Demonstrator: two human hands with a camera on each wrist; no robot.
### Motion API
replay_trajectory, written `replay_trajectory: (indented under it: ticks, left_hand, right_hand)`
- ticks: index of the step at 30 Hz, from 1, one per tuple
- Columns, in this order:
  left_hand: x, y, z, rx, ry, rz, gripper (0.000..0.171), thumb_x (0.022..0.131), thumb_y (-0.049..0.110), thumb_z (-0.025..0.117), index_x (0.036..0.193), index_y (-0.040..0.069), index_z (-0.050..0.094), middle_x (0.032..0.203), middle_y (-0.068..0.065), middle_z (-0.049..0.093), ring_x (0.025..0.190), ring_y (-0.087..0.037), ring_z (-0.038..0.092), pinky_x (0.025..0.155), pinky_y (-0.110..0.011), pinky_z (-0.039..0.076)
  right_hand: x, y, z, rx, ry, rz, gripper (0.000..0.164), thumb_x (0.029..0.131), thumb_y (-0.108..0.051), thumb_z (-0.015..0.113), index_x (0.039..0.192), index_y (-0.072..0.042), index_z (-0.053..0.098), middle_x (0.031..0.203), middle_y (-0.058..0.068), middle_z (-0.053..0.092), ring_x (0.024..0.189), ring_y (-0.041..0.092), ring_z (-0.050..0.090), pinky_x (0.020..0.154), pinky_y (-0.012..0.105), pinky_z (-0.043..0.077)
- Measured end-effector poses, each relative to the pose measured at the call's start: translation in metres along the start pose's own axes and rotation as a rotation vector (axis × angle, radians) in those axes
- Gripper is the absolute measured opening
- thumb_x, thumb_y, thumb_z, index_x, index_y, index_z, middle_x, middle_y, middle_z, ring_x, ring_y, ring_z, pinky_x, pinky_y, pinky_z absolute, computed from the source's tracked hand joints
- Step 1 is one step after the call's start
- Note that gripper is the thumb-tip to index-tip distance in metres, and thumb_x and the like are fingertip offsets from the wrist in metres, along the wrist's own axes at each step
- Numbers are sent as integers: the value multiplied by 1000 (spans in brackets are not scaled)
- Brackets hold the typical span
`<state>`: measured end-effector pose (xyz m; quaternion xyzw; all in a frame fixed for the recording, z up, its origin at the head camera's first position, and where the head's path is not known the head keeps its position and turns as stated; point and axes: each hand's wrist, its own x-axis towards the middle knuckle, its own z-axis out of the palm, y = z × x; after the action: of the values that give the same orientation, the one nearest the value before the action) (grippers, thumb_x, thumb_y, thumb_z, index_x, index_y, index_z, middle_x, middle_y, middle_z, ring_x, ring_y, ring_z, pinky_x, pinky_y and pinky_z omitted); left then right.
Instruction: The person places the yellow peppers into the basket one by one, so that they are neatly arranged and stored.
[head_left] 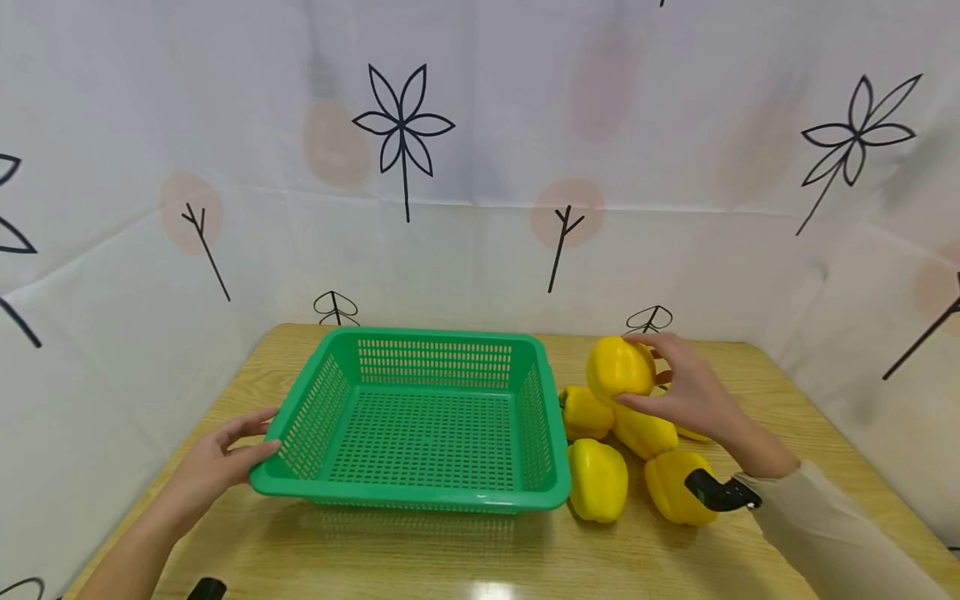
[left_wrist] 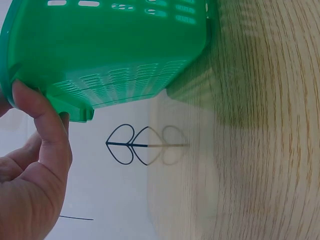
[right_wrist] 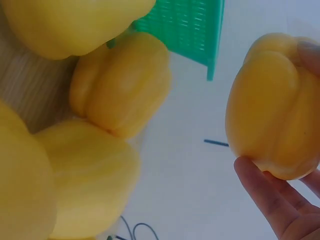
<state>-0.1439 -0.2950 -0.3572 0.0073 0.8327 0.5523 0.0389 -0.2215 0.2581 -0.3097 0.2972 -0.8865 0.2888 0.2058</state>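
A green plastic basket (head_left: 405,495) with slotted walls stands on the table, and nothing lies in it. At its left side my left hand (head_left: 213,462) grips the rim; the left wrist view shows fingers curled at the rim of the basket (left_wrist: 115,45). To the right, my right hand (head_left: 686,387) holds a yellow bell pepper (head_left: 618,367) between thumb and fingers, raised above the other peppers. The right wrist view shows this pepper (right_wrist: 272,115) apart from the rest. Several more yellow bell peppers (head_left: 597,481) lie beside the basket's right wall.
The wooden table (head_left: 420,567) carries the basket and the peppers. Behind it hangs a white cloth (head_left: 480,267) with plant drawings. One pepper (head_left: 585,412) lies close against the basket's right side; another (head_left: 675,492) lies nearer the right forearm.
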Motion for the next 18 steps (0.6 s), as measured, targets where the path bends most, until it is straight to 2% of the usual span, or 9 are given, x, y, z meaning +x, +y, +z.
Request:
replay_trajectory:
  ticks: [12, 18]
  left_hand:
    - [0, 1, 0, -6, -1, -1, 64, 93, 28, 59, 145, 5, 30, 137, -22, 32, 92, -7, 61, 73, -32, 51]
    - [-1, 2, 0, -8, -2, 3, 64, 93, 28, 59, 145, 5, 30, 137, -22, 32, 92, -7, 61, 73, -32, 52]
  right_hand:
    - [17, -7, 12, 37, -28, 7, 70, 70, -17, 84, 128, -4, 48, 115, 9, 49, 88, 19, 47, 67, 30, 53]
    - [28, -14, 22, 75, -46, -8, 68, 71, -18, 83, 128, -4, 49, 115, 12, 50, 90, 23, 50, 67, 33, 54]
